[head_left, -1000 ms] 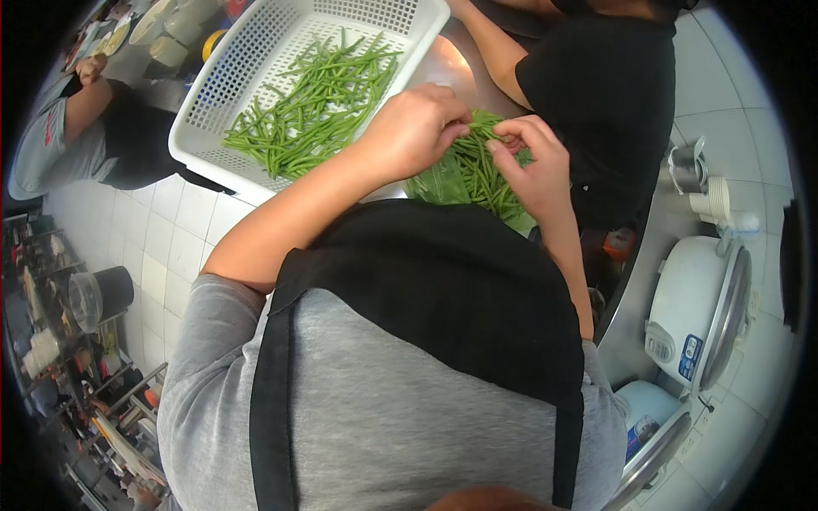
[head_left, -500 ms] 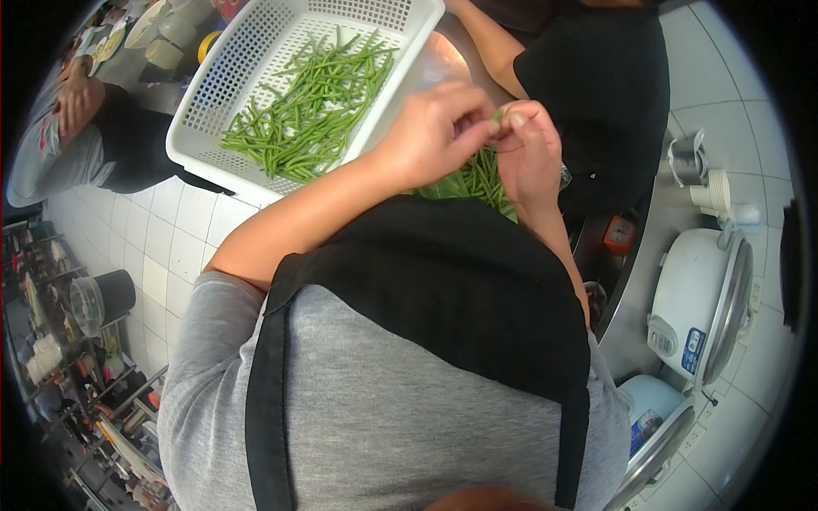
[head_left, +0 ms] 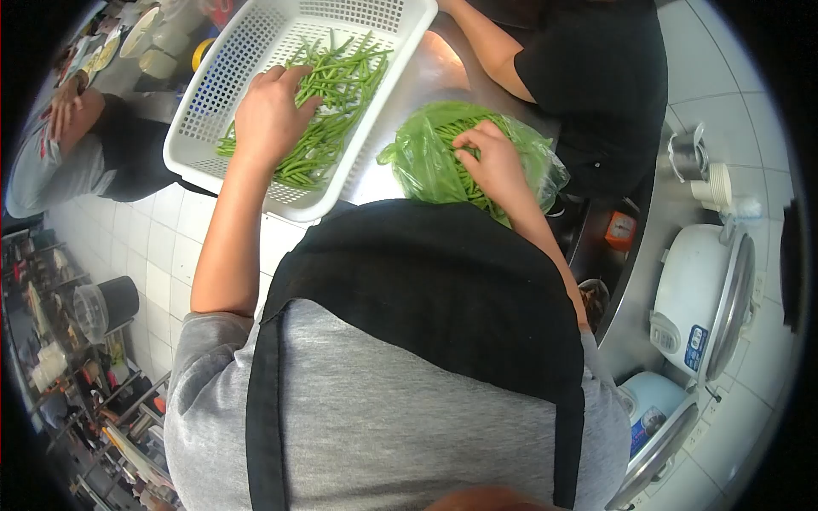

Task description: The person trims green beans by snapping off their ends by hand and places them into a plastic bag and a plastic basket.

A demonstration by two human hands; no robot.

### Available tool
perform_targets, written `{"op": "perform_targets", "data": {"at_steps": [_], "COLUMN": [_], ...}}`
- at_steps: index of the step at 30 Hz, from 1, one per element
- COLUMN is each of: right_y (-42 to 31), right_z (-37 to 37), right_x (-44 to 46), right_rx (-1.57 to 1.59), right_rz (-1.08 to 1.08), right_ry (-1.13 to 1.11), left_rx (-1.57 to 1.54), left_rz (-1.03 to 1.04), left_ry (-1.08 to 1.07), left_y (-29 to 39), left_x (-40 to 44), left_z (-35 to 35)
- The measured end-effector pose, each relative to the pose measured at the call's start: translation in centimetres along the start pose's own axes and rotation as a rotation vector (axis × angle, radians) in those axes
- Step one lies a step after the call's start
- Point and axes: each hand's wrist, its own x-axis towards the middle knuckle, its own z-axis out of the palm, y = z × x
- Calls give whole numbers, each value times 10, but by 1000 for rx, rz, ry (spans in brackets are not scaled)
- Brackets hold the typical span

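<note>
My left hand [head_left: 274, 117] is over the white perforated basket [head_left: 348, 180], at the pile of green beans [head_left: 345, 81] inside it. Its thumb and fingers are apart, and I see nothing held between them. To the right, an open green plastic bag [head_left: 419, 162] full of green beans [head_left: 467, 175] rests on the metal table. My right hand [head_left: 494, 163] reaches over this bag, its fingers bent down at the beans with a gap between thumb and forefinger. Its fingertips touch or nearly touch the beans.
A co-worker in a black top [head_left: 588, 94] stands close at the right, with one arm near the basket. Another person's hand [head_left: 64, 111] shows at the far left. An orange scale [head_left: 620, 230] and rice cookers [head_left: 690, 289] are on my right side.
My hands have parted from their meeting point above the bag. The left has swung left over the basket, and the right has come down to the bagged beans.
</note>
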Motion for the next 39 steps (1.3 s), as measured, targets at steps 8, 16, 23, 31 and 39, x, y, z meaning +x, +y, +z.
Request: {"op": "perform_targets", "data": {"at_steps": [8, 16, 23, 31, 39], "right_y": [9, -1, -48, -58, -63], "right_z": [18, -66, -87, -79, -37], "right_x": [21, 4, -20, -25, -22], "right_rx": [-210, 228, 330, -25, 125], "right_rz": [-22, 122, 182, -111, -243], "right_ry": [-31, 107, 174, 131, -165], "left_rx": [-104, -445, -787, -511, -610], "left_rz": [-35, 164, 531, 586, 467], "left_ry": [1, -175, -143, -219, -313], "left_y": [5, 50, 124, 127, 88], "left_x": [-5, 12, 4, -10, -56], "left_z": [-2, 18, 42, 43, 45]}}
